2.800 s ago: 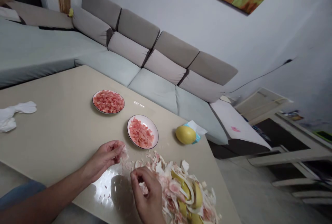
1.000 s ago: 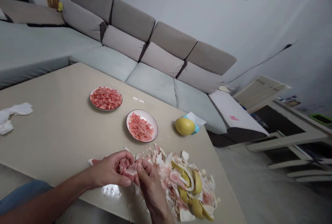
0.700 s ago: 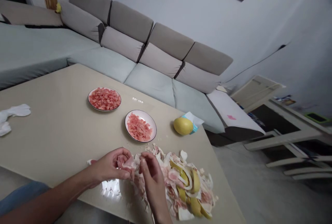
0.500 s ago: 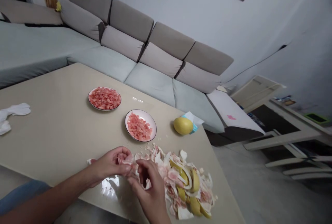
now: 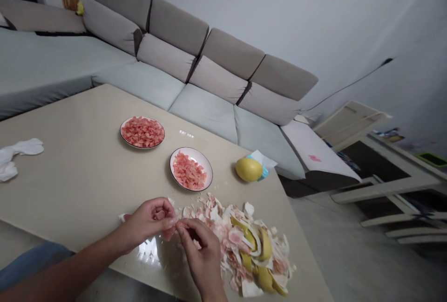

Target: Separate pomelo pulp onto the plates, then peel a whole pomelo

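Note:
My left hand [image 5: 148, 223] is closed around a pink pomelo segment [image 5: 170, 232] just above the beige table [image 5: 70, 185]. My right hand [image 5: 200, 253] pinches the same segment at its right end, fingers curled. Both hands sit at the left edge of a heap of pink, white and yellow pomelo peel [image 5: 244, 250]. Beyond them stands a white plate [image 5: 191, 169] partly covered with pink fruit pieces. Farther left a second plate [image 5: 142, 132] is full of the same pieces.
A whole yellow pomelo [image 5: 248, 169] rests by a tissue pack [image 5: 262, 161] near the table's far right edge. Crumpled white tissue [image 5: 14, 155] lies at the left. A grey sectional sofa [image 5: 181, 69] runs behind the table. The floor drops off right of the table.
My right hand came back from the peel heap and now pinches the segment held in my left hand. The left hand has stayed in place. The view shifted slightly.

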The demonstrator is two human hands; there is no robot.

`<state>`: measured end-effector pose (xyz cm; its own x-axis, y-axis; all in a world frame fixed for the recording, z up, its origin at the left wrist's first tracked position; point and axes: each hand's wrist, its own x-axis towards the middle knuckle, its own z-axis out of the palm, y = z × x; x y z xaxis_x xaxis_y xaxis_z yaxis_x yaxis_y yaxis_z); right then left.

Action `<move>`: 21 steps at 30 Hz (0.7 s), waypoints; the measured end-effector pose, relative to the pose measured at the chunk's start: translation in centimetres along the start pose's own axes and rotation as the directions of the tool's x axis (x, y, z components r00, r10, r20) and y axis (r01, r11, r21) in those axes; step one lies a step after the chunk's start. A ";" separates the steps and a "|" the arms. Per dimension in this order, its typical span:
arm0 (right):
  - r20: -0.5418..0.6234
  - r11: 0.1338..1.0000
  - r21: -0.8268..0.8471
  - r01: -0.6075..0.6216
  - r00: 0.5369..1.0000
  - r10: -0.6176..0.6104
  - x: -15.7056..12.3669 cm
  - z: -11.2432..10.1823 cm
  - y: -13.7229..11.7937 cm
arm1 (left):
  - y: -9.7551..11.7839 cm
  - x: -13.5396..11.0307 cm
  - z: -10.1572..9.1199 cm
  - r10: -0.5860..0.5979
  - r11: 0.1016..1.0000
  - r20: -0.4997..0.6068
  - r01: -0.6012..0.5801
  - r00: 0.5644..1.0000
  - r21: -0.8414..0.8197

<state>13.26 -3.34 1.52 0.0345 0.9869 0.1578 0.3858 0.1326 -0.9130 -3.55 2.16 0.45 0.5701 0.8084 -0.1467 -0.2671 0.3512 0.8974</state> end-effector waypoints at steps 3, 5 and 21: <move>0.053 0.944 0.245 -0.221 0.975 0.215 0.2 0.1 0.6 | 0.2 -0.1 0.1 -0.008 0.999 0.007 0.009 1.000 -0.036; 0.095 0.852 0.419 -0.313 0.949 0.302 0.3 0.4 1.3 | 0.2 -0.2 0.2 -0.037 0.994 0.011 0.038 0.999 -0.100; 0.346 0.388 0.804 -0.451 0.885 0.312 0.8 2.2 1.5 | -0.8 0.0 -0.3 -0.095 0.854 0.121 0.143 0.988 -0.500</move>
<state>11.87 -2.18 -0.53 -0.1680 0.9467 -0.2750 -0.6072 -0.3191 -0.7276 -3.52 2.03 -0.39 0.6826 0.7084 -0.1796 -0.5349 0.6518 0.5376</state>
